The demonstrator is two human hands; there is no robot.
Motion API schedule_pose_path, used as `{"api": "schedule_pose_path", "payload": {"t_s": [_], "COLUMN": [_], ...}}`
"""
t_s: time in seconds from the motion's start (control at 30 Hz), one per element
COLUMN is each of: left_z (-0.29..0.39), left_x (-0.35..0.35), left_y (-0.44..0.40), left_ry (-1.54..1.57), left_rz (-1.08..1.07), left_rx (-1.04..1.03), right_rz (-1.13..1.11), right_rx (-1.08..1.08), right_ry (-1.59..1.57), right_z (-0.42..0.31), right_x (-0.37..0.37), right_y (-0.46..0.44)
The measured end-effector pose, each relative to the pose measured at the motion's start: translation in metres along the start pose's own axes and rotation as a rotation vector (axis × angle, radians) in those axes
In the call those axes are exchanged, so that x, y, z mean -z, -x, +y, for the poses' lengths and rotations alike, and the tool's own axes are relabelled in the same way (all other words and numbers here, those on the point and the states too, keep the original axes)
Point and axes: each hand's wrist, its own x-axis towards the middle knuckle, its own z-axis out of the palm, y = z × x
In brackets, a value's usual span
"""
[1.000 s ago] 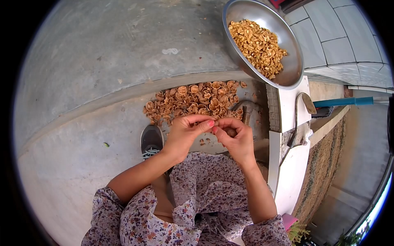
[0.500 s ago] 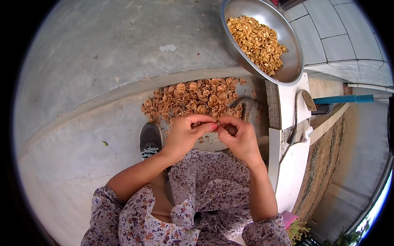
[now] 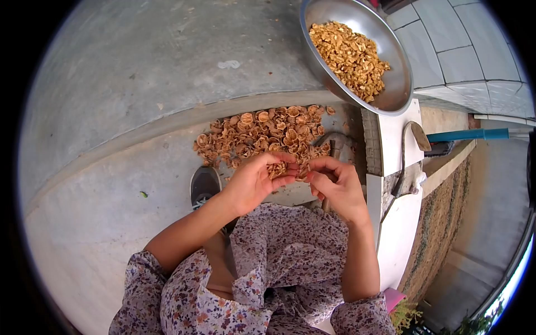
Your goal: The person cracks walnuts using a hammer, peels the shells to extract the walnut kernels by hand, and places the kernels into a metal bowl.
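Note:
My left hand (image 3: pixel 249 183) is turned partly upward, with walnut kernel pieces (image 3: pixel 276 170) cupped in its curled fingers. Close beside it, the thumb and index finger of my right hand (image 3: pixel 341 188) pinch a small walnut piece (image 3: pixel 303 172); whether it is shell or kernel is hard to make out. Both hands are over my lap, and their fingertips nearly meet. Just beyond them, a heap of broken walnut shells (image 3: pixel 254 134) lies on the concrete floor. A steel bowl (image 3: pixel 400 75) at the upper right holds many shelled walnut kernels (image 3: pixel 349 58).
A concrete step (image 3: pixel 184 61) rises behind the shells. To the right is a white-topped ledge (image 3: pixel 393 148) with a curved metal tool (image 3: pixel 403 162) on it. A blue handle (image 3: pixel 468 135) extends further right. My shoe (image 3: pixel 205 185) is left of my hands.
My hands have drawn slightly apart from a tight fingertip pinch. The left has turned to reveal kernel pieces in its fingers, and the right has shifted a little to the right.

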Motion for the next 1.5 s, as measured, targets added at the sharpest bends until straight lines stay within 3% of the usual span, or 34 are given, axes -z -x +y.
{"api": "schedule_pose_path", "payload": {"t_s": [0.1,0.17,0.4,0.47,0.5,0.57,0.6,0.63,0.73,1.03,1.07,1.13,1.27,1.37,1.43,1.47,1.5], "left_z": [0.003,0.006,0.008,0.01,0.011,0.012,0.012,0.011,0.011,0.01,0.009,0.008,0.005,0.003,0.006,0.008,0.009], "left_x": [-0.007,-0.012,-0.025,-0.019,-0.02,-0.021,-0.021,-0.021,-0.02,-0.018,-0.017,-0.017,-0.02,-0.019,-0.02,-0.02,-0.022], "left_y": [0.0,0.002,0.007,0.005,0.005,0.005,0.005,0.006,0.006,0.005,0.004,0.003,0.005,0.003,0.004,0.005,0.005], "left_ry": [0.0,-0.014,-0.152,-0.022,-0.021,0.016,0.016,0.036,0.036,0.086,0.078,0.058,0.008,0.012,0.024,0.037,0.038], "left_rz": [0.034,0.072,0.156,0.087,0.088,0.056,0.056,0.08,0.093,0.077,0.065,0.057,0.069,0.051,0.037,0.023,0.024], "left_rx": [-0.015,-0.021,-0.084,-0.044,-0.045,-0.031,-0.031,-0.032,-0.018,0.002,0.012,0.014,0.03,0.03,0.033,0.035,0.034], "right_rz": [0.06,0.121,0.028,0.235,0.233,0.333,0.248,0.247,0.228,0.224,0.223,0.211,0.252,0.292,0.172,0.171,0.141], "right_rx": [-0.007,0.166,0.24,0.296,0.296,0.331,0.409,0.408,0.673,0.355,0.355,0.637,0.583,0.667,0.224,0.224,0.127], "right_ry": [-0.131,-0.075,-0.022,-0.067,-0.066,0.233,0.393,0.394,0.641,0.369,0.369,0.645,0.69,0.665,0.433,0.433,0.116], "right_z": [-0.002,0.002,0.006,0.0,-0.001,-0.001,0.004,0.007,0.018,0.009,0.008,0.006,0.023,0.024,0.011,0.008,0.006], "right_x": [0.003,0.001,-0.003,-0.009,-0.012,-0.016,-0.018,-0.022,-0.038,-0.039,-0.041,-0.046,-0.051,-0.049,-0.045,-0.042,-0.038], "right_y": [-0.001,-0.003,-0.006,-0.008,-0.008,-0.006,-0.006,-0.006,-0.011,-0.006,-0.005,-0.005,-0.01,-0.012,-0.006,-0.005,-0.005]}}
